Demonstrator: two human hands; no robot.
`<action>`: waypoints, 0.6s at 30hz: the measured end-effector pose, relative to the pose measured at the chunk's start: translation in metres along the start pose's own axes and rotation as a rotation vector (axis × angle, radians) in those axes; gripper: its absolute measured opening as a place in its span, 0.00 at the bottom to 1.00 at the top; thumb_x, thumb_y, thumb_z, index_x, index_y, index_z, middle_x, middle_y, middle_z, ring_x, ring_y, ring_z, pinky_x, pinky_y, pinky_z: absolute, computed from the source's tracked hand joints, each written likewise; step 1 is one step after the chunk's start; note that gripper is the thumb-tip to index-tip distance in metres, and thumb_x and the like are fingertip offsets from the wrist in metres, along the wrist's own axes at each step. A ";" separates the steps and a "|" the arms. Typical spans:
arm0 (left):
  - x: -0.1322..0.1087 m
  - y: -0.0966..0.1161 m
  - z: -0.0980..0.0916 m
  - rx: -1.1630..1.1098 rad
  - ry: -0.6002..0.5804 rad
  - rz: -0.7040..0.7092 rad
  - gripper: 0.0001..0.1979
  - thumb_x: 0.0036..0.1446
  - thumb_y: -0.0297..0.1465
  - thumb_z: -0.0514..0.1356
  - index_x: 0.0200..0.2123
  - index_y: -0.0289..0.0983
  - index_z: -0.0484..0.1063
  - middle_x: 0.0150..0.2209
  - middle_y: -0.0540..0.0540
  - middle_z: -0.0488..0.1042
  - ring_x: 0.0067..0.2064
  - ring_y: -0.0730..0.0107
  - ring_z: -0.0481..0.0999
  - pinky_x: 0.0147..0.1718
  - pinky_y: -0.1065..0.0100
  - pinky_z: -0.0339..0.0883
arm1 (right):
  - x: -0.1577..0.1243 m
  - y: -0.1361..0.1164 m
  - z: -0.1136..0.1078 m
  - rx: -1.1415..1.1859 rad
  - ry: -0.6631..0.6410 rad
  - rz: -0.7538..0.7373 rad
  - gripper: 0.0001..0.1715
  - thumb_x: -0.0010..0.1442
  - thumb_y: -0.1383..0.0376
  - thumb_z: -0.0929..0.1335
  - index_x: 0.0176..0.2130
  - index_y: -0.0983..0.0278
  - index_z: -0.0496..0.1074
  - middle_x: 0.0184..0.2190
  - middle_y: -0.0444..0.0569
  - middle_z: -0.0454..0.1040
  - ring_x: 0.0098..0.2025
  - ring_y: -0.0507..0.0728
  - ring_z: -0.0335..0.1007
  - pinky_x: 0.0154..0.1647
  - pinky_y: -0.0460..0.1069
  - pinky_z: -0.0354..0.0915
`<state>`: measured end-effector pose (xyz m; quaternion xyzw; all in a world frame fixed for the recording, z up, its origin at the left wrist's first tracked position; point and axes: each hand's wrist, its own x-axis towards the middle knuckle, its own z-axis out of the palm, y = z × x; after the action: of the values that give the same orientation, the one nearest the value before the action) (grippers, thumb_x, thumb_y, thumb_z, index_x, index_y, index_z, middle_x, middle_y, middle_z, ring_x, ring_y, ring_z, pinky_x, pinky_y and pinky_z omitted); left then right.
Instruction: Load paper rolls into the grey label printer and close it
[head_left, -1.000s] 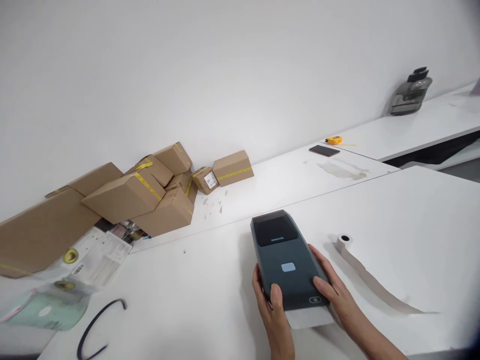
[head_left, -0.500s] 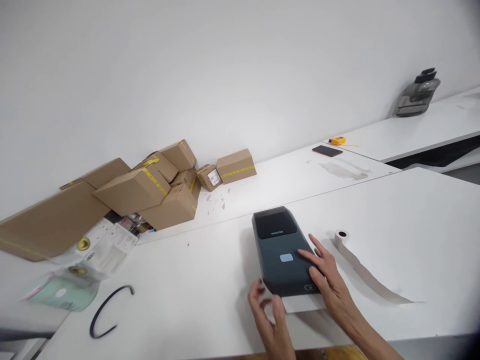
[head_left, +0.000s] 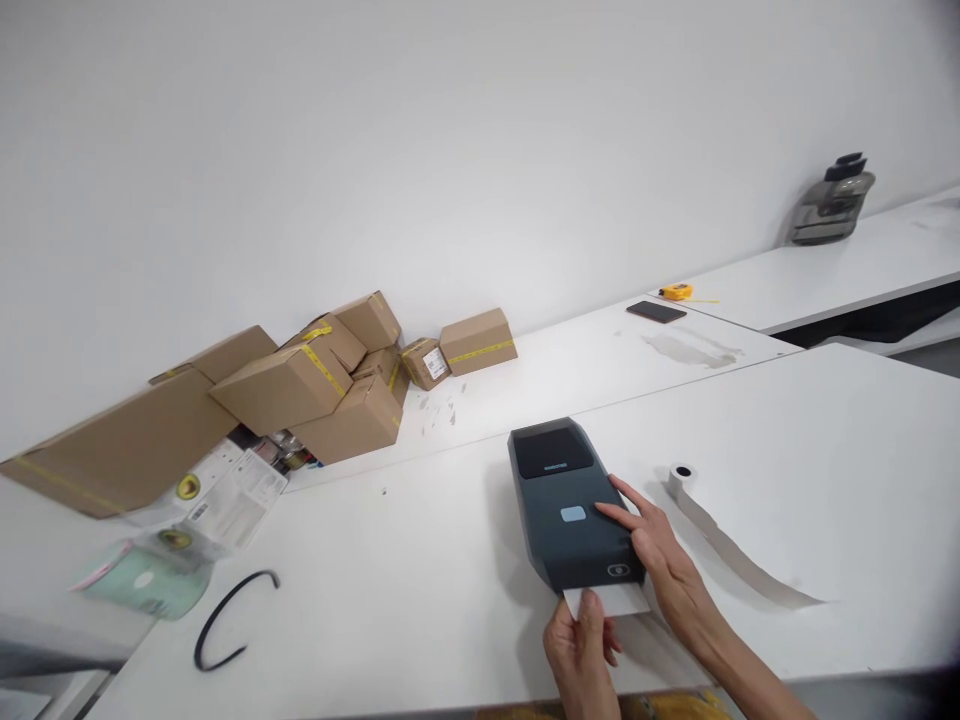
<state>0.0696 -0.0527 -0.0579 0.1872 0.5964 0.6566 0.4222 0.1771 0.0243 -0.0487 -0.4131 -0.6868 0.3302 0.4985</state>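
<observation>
A dark blue-grey printer (head_left: 559, 545) with a black window and a pale blue button stands on the white table in front of me. White paper (head_left: 621, 601) sticks out at its near edge. Below that edge, my left hand (head_left: 581, 640) pinches the paper between thumb and fingers. My right hand (head_left: 660, 550) lies along the printer's right side with fingers stretched, its index fingertip close to the button. To the right, a small white paper roll (head_left: 682, 478) trails a long loose strip.
Cardboard boxes (head_left: 285, 385) with yellow tape are piled at the back left. Nearer lie plastic packs (head_left: 240, 495), a green pouch (head_left: 150, 580) and a black curved band (head_left: 217, 620). A phone (head_left: 656, 312), a yellow tape measure (head_left: 677, 292) and a grey bottle (head_left: 832, 205) sit farther right.
My left hand has moved right from beside the printer's lower left corner and closed on the paper. My right hand stays at the printer's right side.
</observation>
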 end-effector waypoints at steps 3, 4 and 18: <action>-0.001 -0.009 -0.006 0.030 -0.031 0.009 0.32 0.38 0.60 0.66 0.21 0.34 0.72 0.17 0.49 0.68 0.18 0.76 0.63 0.20 0.72 0.53 | 0.006 -0.007 -0.002 -0.177 0.026 -0.174 0.19 0.70 0.57 0.58 0.54 0.49 0.71 0.68 0.44 0.57 0.70 0.68 0.46 0.64 0.72 0.49; -0.001 -0.011 -0.010 0.038 -0.038 0.016 0.32 0.40 0.61 0.64 0.19 0.35 0.71 0.16 0.49 0.67 0.18 0.75 0.62 0.20 0.71 0.54 | 0.009 -0.011 -0.003 -0.236 0.021 -0.228 0.18 0.69 0.58 0.59 0.53 0.48 0.72 0.68 0.44 0.57 0.70 0.69 0.44 0.64 0.72 0.48; 0.013 0.045 -0.013 0.142 0.106 0.345 0.29 0.62 0.50 0.52 0.60 0.39 0.64 0.66 0.41 0.61 0.67 0.56 0.58 0.64 0.62 0.54 | 0.018 -0.023 0.005 -0.572 0.020 -0.427 0.16 0.65 0.61 0.65 0.51 0.47 0.73 0.62 0.41 0.69 0.69 0.67 0.53 0.67 0.69 0.35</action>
<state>0.0371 -0.0478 -0.0220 0.2813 0.6218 0.6843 0.2571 0.1638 0.0299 -0.0232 -0.3863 -0.8174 0.0087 0.4272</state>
